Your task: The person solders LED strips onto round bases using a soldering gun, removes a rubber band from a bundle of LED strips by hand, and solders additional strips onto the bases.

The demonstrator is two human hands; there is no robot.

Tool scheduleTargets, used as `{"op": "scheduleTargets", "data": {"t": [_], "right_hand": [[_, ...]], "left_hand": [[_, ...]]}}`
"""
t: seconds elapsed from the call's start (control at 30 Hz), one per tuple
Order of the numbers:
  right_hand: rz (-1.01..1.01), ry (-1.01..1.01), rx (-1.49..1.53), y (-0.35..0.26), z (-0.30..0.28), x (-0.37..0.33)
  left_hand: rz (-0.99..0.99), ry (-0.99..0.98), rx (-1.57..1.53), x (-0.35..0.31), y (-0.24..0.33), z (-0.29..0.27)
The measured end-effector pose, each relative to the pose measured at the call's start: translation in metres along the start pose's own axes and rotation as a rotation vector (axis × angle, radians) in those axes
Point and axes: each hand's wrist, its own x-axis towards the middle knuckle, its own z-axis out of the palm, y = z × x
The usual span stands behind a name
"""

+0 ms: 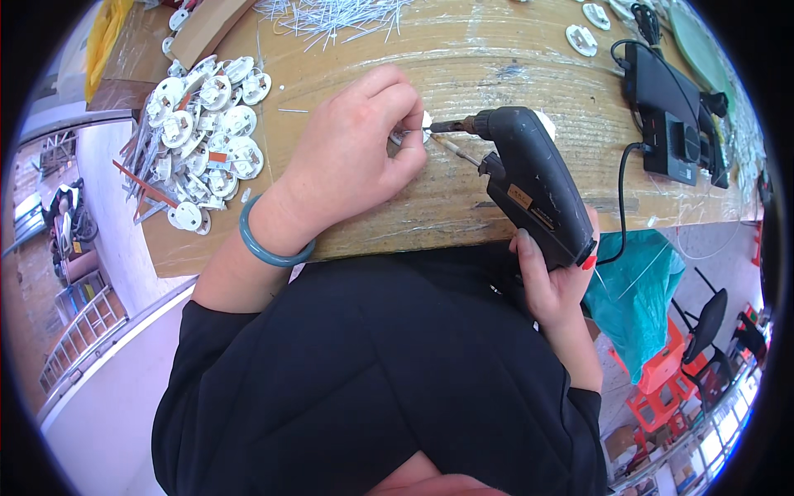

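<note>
My right hand (552, 281) is wrapped round the lower end of a black soldering gun (538, 182). Its dark tip (451, 126) points left, with a thin solder feed tube (455, 150) slanting in beneath. At that tip lies a small white part (427, 130), mostly covered by fingers. My left hand (360, 145) rests on the table with thumb and fingertips pinched beside this part. What those fingers hold is largely hidden. Another white piece (546, 124) shows partly behind the gun.
Left on the wooden table (347, 231) lies a heap of white round parts (207, 136) with metal pieces. Thin white wires (331, 16) are strewn at the far edge. Black power boxes (670, 107) stand far right, their cable (623, 198) reaching the gun. A teal bag (633, 289) hangs below.
</note>
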Motion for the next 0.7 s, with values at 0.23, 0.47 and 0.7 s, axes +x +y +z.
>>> {"op": "scheduleTargets", "data": {"t": [0.23,0.47,0.7], "right_hand": [[-0.014,0.027,-0.077,0.0050,-0.0048,-0.0038],[0.064,0.019,0.044,-0.0021,-0.0006,-0.0015],[0.071,0.012,0.032,-0.0034,-0.0007,0.0000]], "left_hand": [[-0.011,-0.035,0.011,-0.0002,0.0006,-0.0023],[0.006,0.000,-0.006,0.0007,-0.0008,-0.0002],[0.004,-0.003,-0.005,0.0009,-0.0009,-0.0008]]}}
